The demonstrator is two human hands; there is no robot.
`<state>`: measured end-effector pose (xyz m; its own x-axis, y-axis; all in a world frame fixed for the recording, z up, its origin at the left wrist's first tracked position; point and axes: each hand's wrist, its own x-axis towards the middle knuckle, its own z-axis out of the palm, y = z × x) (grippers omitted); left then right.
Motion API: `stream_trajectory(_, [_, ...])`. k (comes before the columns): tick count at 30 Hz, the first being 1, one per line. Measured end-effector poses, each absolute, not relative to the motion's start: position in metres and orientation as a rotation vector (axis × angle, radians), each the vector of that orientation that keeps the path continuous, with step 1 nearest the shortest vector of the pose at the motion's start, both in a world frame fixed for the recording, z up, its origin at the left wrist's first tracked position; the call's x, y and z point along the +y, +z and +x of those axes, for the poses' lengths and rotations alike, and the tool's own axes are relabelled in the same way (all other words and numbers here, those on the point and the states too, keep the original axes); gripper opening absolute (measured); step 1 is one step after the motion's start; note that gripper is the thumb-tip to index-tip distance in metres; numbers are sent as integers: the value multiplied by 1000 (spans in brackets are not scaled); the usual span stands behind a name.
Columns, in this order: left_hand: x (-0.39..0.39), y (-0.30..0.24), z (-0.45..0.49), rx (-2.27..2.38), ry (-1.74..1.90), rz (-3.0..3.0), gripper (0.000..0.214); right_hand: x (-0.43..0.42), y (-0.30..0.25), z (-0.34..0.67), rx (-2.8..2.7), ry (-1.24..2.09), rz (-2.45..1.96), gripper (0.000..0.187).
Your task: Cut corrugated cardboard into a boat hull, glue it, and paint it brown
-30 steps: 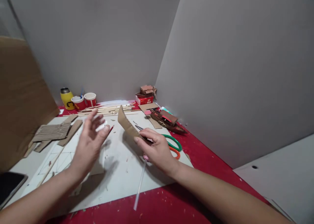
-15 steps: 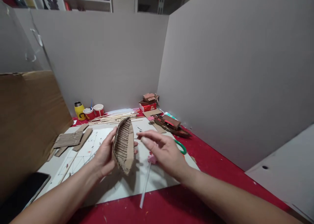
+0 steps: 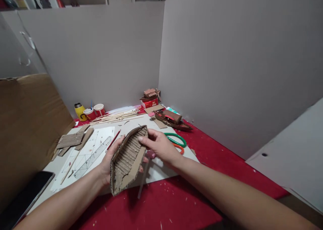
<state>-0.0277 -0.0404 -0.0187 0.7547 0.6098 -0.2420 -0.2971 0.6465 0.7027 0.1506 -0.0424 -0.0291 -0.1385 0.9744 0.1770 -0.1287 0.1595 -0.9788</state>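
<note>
A small cardboard boat hull point(image 3: 128, 156), ribbed inside with raised side walls, is held tilted above the table. My left hand point(image 3: 109, 159) grips it from the left and underneath, some fingertips showing past its right side. At the upper right end, my right hand point(image 3: 158, 144) pinches the hull, thumb inside and fingers behind. Under the hands, a pink piece point(image 3: 150, 154) with a clear stick point(image 3: 142, 184) is partly covered. Green- and orange-handled scissors point(image 3: 185, 142) lie just beyond my right hand. A red pencil point(image 3: 113, 140) and a clear ruler point(image 3: 93, 157) rest left of the hull.
A drawn plan point(image 3: 80, 156) and corrugated cardboard pieces point(image 3: 70, 140) lie left, near a dark phone point(image 3: 30, 196). Thin wooden sticks point(image 3: 118, 115), red-white cups point(image 3: 99, 109) and a yellow bottle point(image 3: 80, 112) stand behind. A finished model boat point(image 3: 173, 119) sits right, by the grey wall point(image 3: 227, 72).
My right hand has moved from beside the hull onto its upper end and closed on it. The hull has turned and tilted, showing more of its inside. The view has shifted slightly.
</note>
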Motion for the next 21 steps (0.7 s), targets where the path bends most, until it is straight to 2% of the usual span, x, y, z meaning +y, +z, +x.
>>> stream_trajectory(14, [-42,-37,-22,591,461,675,56,-35,-41,156,-1291,1324,-914,15])
stream_trajectory(21, [-46,-28,-15,696,682,819,55,-32,-40,155,-1218,1398,-896,22])
